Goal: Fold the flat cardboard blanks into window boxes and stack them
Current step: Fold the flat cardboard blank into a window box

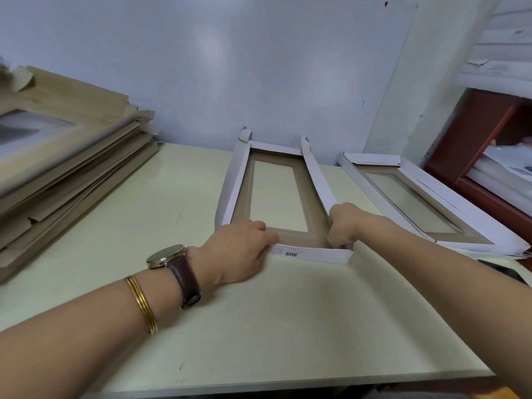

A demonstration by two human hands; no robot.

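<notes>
We note the half-folded window box lying mid-table, far end against the wall, its long white side walls raised around the brown frame. The left hand, with watch and gold bangles on its arm, pinches the printed near flap at the near-left corner; the right hand has its fingers curled down into the near-right corner, gripping the box there. We see a finished box just right and the stack of flat blanks at far left.

Two window boxes, one stack of blanks, two hands
</notes>
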